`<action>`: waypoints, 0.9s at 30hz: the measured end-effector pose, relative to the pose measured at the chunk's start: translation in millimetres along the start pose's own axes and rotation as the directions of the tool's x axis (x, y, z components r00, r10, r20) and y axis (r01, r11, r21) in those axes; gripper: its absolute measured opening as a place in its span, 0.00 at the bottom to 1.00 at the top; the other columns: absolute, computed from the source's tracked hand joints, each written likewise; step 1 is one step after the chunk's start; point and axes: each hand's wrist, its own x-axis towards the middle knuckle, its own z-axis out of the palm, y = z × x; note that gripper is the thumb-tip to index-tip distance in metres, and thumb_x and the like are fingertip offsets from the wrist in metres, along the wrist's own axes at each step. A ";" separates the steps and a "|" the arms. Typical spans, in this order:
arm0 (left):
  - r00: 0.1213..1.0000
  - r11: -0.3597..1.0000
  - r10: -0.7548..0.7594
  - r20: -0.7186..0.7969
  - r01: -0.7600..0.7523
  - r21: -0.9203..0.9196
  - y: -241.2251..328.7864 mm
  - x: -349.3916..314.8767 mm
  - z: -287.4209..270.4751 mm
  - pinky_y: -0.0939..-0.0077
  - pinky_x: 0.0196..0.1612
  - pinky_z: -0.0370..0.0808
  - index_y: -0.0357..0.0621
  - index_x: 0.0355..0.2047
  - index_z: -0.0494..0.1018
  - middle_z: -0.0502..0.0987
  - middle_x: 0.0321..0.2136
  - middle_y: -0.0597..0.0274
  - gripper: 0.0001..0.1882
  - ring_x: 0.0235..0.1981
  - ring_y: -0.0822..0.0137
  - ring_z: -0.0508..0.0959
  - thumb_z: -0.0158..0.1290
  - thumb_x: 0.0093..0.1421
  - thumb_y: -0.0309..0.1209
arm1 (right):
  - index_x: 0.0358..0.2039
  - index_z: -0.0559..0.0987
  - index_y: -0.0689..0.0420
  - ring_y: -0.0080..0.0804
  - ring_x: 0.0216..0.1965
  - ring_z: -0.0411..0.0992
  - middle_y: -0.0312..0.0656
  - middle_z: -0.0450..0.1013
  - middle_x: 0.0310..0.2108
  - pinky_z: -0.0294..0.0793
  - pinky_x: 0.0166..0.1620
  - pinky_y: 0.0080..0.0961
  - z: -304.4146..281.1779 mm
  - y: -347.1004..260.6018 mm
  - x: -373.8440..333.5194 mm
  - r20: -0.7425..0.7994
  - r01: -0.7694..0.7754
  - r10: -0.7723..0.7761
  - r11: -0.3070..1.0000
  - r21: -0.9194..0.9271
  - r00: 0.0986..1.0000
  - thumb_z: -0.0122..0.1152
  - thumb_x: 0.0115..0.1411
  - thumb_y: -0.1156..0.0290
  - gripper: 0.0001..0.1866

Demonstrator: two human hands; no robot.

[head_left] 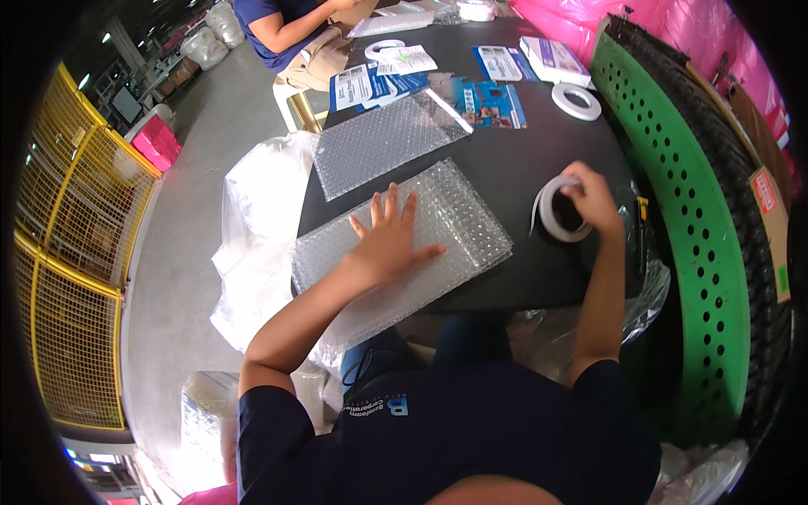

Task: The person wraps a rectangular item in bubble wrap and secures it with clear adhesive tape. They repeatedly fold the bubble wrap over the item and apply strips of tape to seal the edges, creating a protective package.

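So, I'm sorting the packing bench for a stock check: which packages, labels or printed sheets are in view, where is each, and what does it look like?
Bubble-wrap parcel: near table edge, under the left hand; flat, clear rectangle.
Second bubble-wrap sheet: just beyond; clear, rectangular.
Blue-and-white leaflets: far side; flat rectangles.
White box with blue print: far right.
Cardboard with a red-and-white label: right, past the green perforated panel.
Tape roll: in the right hand; white ring.

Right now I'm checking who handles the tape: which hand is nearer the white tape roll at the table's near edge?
Right. The right hand grips the tape roll; the left hand lies flat on the bubble wrap sheet, apart from it.
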 end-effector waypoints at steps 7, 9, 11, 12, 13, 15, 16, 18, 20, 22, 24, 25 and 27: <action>0.986 0.992 0.040 -0.164 -0.059 -0.113 -15.2 24.6 -10.4 0.33 0.56 0.54 0.39 0.64 0.47 0.57 0.55 0.44 0.70 0.59 0.46 0.56 0.67 0.26 0.64 | 0.42 0.70 0.61 0.16 0.22 0.63 0.33 0.70 0.27 0.65 0.28 0.13 -27.9 -60.2 -93.5 -0.598 0.113 0.219 0.877 0.466 0.771 0.57 0.59 0.76 0.11; 0.968 0.993 0.076 -0.240 -0.096 -0.073 15.7 40.0 -5.1 0.38 0.55 0.56 0.39 0.63 0.50 0.58 0.53 0.47 0.69 0.58 0.49 0.57 0.69 0.25 0.61 | 0.42 0.69 0.61 0.16 0.22 0.63 0.34 0.70 0.27 0.65 0.27 0.13 -33.7 -67.9 -116.9 -0.671 0.136 0.275 0.860 0.493 0.689 0.57 0.60 0.75 0.11; 0.887 0.973 0.213 -0.409 -0.229 0.010 44.6 52.9 -3.9 0.44 0.55 0.58 0.39 0.61 0.54 0.60 0.52 0.49 0.63 0.56 0.51 0.60 0.69 0.28 0.59 | 0.42 0.69 0.61 0.16 0.21 0.62 0.34 0.70 0.27 0.64 0.27 0.14 -38.5 -70.4 -132.1 -0.731 0.158 0.317 0.851 0.500 0.605 0.57 0.61 0.75 0.11; 0.829 0.955 0.280 -0.483 -0.290 0.057 56.9 59.6 -5.1 0.47 0.55 0.58 0.39 0.59 0.57 0.61 0.51 0.51 0.60 0.55 0.51 0.62 0.69 0.29 0.57 | 0.42 0.69 0.61 0.16 0.22 0.62 0.35 0.70 0.27 0.64 0.28 0.14 -41.2 -71.4 -137.7 -0.751 0.184 0.299 0.855 0.485 0.589 0.57 0.61 0.75 0.10; 0.793 0.939 0.324 -0.516 -0.337 0.071 67.5 69.0 -9.1 0.49 0.54 0.60 0.40 0.58 0.59 0.63 0.50 0.51 0.56 0.53 0.54 0.64 0.68 0.31 0.56 | 0.42 0.69 0.61 0.16 0.23 0.62 0.35 0.70 0.28 0.64 0.28 0.14 -44.4 -72.5 -141.4 -0.770 0.210 0.279 0.858 0.468 0.574 0.56 0.62 0.74 0.10; 0.711 0.900 0.401 -0.578 -0.424 0.103 86.6 88.0 -25.4 0.53 0.52 0.64 0.43 0.54 0.63 0.66 0.47 0.52 0.49 0.49 0.58 0.69 0.67 0.35 0.54 | 0.43 0.69 0.61 0.16 0.24 0.61 0.35 0.68 0.28 0.63 0.28 0.14 -50.5 -74.5 -148.8 -0.807 0.211 0.274 0.876 0.434 0.523 0.55 0.62 0.75 0.10; 0.671 0.900 0.418 -0.612 -0.399 0.177 91.0 93.7 -35.4 0.61 0.43 0.70 0.39 0.47 0.68 0.71 0.39 0.51 0.40 0.38 0.58 0.76 0.64 0.41 0.55 | 0.43 0.69 0.61 0.16 0.23 0.61 0.35 0.68 0.27 0.62 0.28 0.14 -52.6 -77.2 -154.8 -0.816 0.220 0.285 0.871 0.440 0.503 0.55 0.62 0.75 0.10; 0.564 0.880 0.389 -0.729 -0.462 0.112 80.9 89.7 -74.3 0.60 0.38 0.75 0.34 0.44 0.69 0.74 0.34 0.48 0.43 0.34 0.54 0.78 0.61 0.40 0.60 | 0.45 0.70 0.62 0.16 0.23 0.59 0.33 0.67 0.27 0.62 0.27 0.14 -61.3 -81.5 -168.2 -0.841 0.244 0.295 0.867 0.435 0.453 0.55 0.62 0.75 0.11; 0.564 0.862 0.281 -0.777 -0.504 -0.054 53.2 43.3 -121.7 0.64 0.34 0.75 0.32 0.40 0.70 0.76 0.30 0.46 0.41 0.30 0.56 0.79 0.60 0.42 0.62 | 0.46 0.70 0.62 0.15 0.23 0.59 0.33 0.67 0.28 0.61 0.27 0.13 -65.0 -82.8 -183.3 -0.844 0.239 0.330 0.857 0.455 0.423 0.55 0.62 0.75 0.12; 0.794 0.907 0.180 -0.581 -0.363 -0.214 10.4 -2.5 -154.0 0.66 0.34 0.74 0.33 0.36 0.72 0.78 0.27 0.46 0.38 0.30 0.60 0.79 0.61 0.43 0.60 | 0.47 0.71 0.63 0.14 0.23 0.59 0.33 0.68 0.28 0.61 0.26 0.12 -62.2 -83.5 -193.2 -0.829 0.236 0.374 0.836 0.496 0.415 0.55 0.62 0.76 0.13; 0.894 0.953 0.203 -0.399 -0.274 -0.131 -57.8 -23.3 -150.3 0.68 0.33 0.72 0.36 0.31 0.74 0.77 0.23 0.52 0.34 0.28 0.62 0.78 0.63 0.43 0.58 | 0.48 0.71 0.62 0.13 0.22 0.59 0.32 0.68 0.28 0.60 0.26 0.12 -50.8 -90.2 -189.9 -0.787 0.198 0.418 0.814 0.547 0.453 0.56 0.61 0.76 0.15; 0.951 0.968 0.160 -0.263 -0.203 -0.146 -86.9 -31.1 -139.5 0.68 0.32 0.72 0.37 0.28 0.74 0.77 0.22 0.54 0.32 0.27 0.62 0.77 0.64 0.42 0.58 | 0.49 0.71 0.62 0.13 0.22 0.59 0.32 0.68 0.28 0.60 0.26 0.11 -42.2 -95.3 -185.2 -0.758 0.184 0.444 0.793 0.580 0.477 0.56 0.61 0.76 0.15; 0.990 0.981 0.109 -0.088 -0.122 -0.152 -129.4 -30.5 -93.2 0.69 0.29 0.68 0.41 0.25 0.73 0.72 0.19 0.60 0.27 0.23 0.68 0.71 0.64 0.44 0.55 | 0.50 0.70 0.62 0.13 0.22 0.59 0.31 0.68 0.28 0.60 0.26 0.12 -22.8 -101.7 -175.3 -0.681 0.173 0.500 0.724 0.668 0.536 0.56 0.61 0.76 0.16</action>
